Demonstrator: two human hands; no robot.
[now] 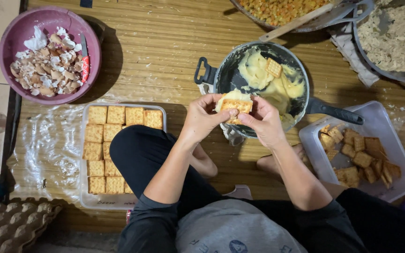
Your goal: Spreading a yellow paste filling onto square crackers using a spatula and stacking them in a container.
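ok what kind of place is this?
Likely a home cooking spot on a wooden floor, not a set-up kitchen. The person sits on the floor, both hands pressing a filled cracker over a pan of yellow paste, with a tray of crackers and a bowl of eggshells around.

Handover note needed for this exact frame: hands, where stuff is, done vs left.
Left hand and right hand: both pinch one filled cracker sandwich, pale mash showing on top, held over the near rim of the pot.
Pot: yellow mash inside, one loose cracker lying on it.
Plain crackers: loose pile in the clear tub on the right.
Done: rows of square pieces fill most of the tray on the left, partly hidden by a knee.
Left: the piece in hand is not yet in the tray; many plain crackers remain.
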